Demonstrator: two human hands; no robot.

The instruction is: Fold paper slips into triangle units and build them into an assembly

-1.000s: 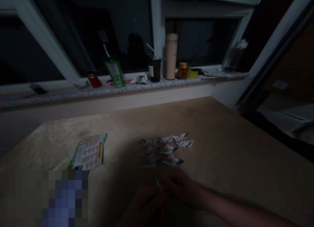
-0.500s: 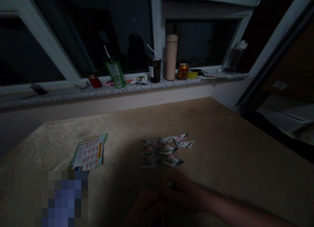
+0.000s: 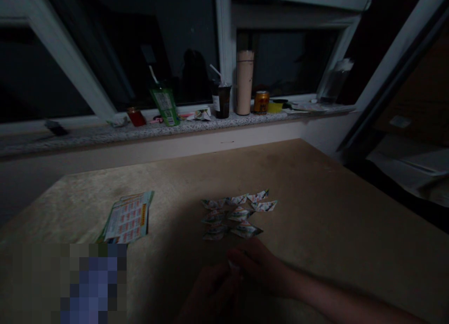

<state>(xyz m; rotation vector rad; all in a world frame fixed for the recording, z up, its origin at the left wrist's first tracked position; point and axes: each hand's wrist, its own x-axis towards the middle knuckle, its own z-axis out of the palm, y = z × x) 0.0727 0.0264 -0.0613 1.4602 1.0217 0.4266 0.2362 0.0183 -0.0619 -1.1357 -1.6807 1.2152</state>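
Note:
Close together at the bottom middle of the head view, my left hand (image 3: 212,289) and my right hand (image 3: 259,265) are both closed. Between their fingers shows a small pale bit of folded paper (image 3: 234,266); most of it is hidden by the fingers and dim light. Just beyond my right hand, several small boat-shaped pieces of folded printed paper (image 3: 240,213) sit in rough rows on the brown table (image 3: 308,188). A stack of printed leaflets (image 3: 126,217) lies farther left on the table.
Behind the table runs a speckled stone windowsill (image 3: 196,126). On it stand a red jar (image 3: 136,117), a green cup with a straw (image 3: 165,106), a dark drink cup (image 3: 221,102), a pink flask (image 3: 244,83) and a golden can (image 3: 261,102). A blurred-out patch covers the lower left.
My right hand has shifted slightly up and its fingers have moved on the paper. The pale bit now shows a little lower and to the left. The folded pieces and leaflets stay put.

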